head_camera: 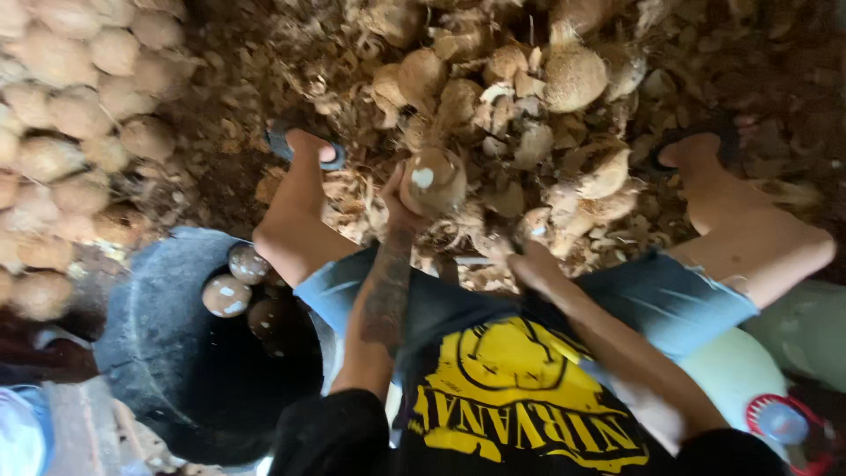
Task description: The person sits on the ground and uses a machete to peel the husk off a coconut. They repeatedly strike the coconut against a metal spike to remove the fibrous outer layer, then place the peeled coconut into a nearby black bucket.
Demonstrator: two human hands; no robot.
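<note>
I sit with my knees apart over a heap of coconut husk scraps [493, 132]. My left hand [398, 201], on a tattooed forearm, grips a partly peeled brown coconut [434, 180] with a white patch, held up between my knees. My right hand [527, 257] is lower, close to the husks by my right thigh. Its fingers look curled, and a thin pale strip [467, 261] runs leftward from it. Blur hides what that strip is and whether the hand grips it.
A black tub [159, 353] at lower left holds three peeled coconuts [226, 295]. Many husked coconuts [70, 115] are stacked at far left. My sandalled feet [304, 145] [696, 145] rest on the husks. A red-ringed bottle top [781, 423] sits at lower right.
</note>
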